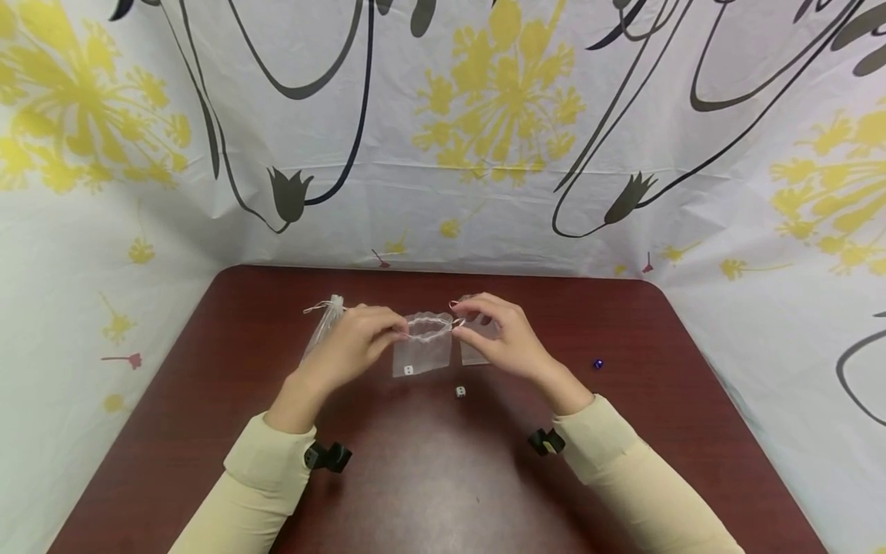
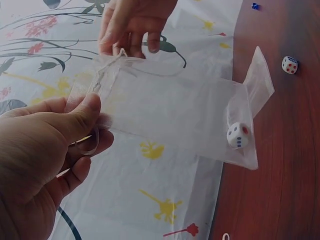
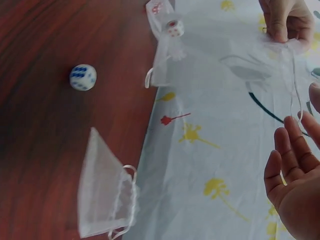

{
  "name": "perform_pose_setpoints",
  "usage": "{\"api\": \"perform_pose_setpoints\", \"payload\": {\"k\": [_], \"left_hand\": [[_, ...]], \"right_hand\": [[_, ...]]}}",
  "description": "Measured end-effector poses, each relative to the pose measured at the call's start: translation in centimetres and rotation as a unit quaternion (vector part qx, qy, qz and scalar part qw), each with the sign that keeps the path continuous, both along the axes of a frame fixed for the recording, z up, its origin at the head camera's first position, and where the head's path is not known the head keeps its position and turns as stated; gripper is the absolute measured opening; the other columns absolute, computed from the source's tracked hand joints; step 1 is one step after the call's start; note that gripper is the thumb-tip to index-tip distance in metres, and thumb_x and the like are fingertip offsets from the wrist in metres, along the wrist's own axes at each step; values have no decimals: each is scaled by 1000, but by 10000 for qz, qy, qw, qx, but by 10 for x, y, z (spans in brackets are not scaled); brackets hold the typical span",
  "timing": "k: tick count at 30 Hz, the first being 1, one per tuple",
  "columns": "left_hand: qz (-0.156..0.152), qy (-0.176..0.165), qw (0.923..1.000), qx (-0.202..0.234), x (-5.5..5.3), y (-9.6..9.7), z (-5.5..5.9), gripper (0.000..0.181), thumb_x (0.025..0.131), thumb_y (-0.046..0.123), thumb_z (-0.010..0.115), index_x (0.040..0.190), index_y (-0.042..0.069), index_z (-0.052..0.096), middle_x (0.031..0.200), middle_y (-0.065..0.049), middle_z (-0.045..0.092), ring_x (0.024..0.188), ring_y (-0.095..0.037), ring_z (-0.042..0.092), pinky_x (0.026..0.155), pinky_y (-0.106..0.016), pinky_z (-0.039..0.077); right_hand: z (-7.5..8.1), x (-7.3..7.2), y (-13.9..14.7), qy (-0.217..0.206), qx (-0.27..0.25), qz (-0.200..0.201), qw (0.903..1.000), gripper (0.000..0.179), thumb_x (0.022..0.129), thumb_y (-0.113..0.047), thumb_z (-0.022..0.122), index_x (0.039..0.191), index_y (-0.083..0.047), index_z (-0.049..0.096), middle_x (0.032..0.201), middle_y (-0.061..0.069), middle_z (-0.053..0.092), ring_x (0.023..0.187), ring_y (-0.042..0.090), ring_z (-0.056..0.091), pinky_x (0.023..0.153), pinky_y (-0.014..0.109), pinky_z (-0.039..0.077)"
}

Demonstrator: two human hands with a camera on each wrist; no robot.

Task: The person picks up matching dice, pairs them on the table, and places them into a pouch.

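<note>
The sheer bag (image 1: 434,355), held near the middle of the worktop's (image 1: 415,485) far edge, could spill its die (image 1: 408,370) if tipped before the drawstring (image 3: 294,80) is tight. Its mouth is uppermost, the long axis running down to the closed end. The left hand (image 1: 358,338) pinches the rim; the right hand (image 1: 510,338), thumb and fingers apart, is at the drawstring, contact unclear. A loose die (image 1: 460,392) lies farther from that edge.

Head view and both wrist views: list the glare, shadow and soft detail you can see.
Head view: pale glare on the table's near part, a soft shadow beside the right sleeve; left wrist view: the sheer bag looks hazy, the cloth behind it showing faintly through; right wrist view: table dark toward the left, the loose die slightly soft-edged.
</note>
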State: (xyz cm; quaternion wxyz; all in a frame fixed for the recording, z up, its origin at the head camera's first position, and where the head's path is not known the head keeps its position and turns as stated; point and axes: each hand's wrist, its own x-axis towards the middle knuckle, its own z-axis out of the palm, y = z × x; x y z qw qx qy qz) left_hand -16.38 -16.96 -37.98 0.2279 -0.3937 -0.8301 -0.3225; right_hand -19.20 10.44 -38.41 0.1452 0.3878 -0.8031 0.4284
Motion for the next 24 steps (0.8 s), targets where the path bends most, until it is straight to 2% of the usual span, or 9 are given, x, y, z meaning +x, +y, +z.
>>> {"api": "perform_pose_setpoints", "payload": {"k": [4,8,12,15,20,24], "left_hand": [[27,-15,10000,-46,0,0,0,11,83,2,80,91,6,74,84,0,72,78,-16,67,72,-37,51],[32,-33,10000,-53,0,0,-1,11,83,2,80,91,6,74,84,-1,73,78,-16,67,73,-37,52],[37,-51,10000,-62,1,0,0,10,83,2,80,91,6,74,85,-1,73,77,-16,67,73,-38,52],[76,-83,9999,-68,1,-1,-1,10,83,2,80,91,6,74,84,-1,73,77,-16,67,73,-38,52],[161,-211,9995,-187,2,-2,-3,11,84,2,80,91,7,74,85,0,72,78,-16,66,74,-38,52],[172,-303,9990,-265,3,-2,-1,11,84,2,80,91,9,74,84,1,72,77,-16,65,74,-38,52]], "right_hand": [[-7,1,8,-92,-69,-147,9998,28,84,-6,82,111,-3,74,98,9,71,86,24,65,70,40,53],[-17,1,17,-209,-97,-330,9992,26,85,-5,81,110,-3,73,93,9,70,84,21,63,67,44,53],[-33,-1,24,-229,-75,-464,9986,23,86,-5,81,108,-5,73,94,3,70,83,18,63,65,42,53],[-49,-2,26,-252,84,-472,9985,21,86,-7,80,107,-7,73,92,1,70,81,15,63,66,35,54],[-73,0,28,-650,297,-403,9966,20,87,-9,80,105,-2,73,87,-2,68,78,12,63,64,29,55],[-83,2,29,-970,337,-379,9940,21,88,-10,80,104,1,73,86,-3,66,76,11,62,63,32,56]]}}
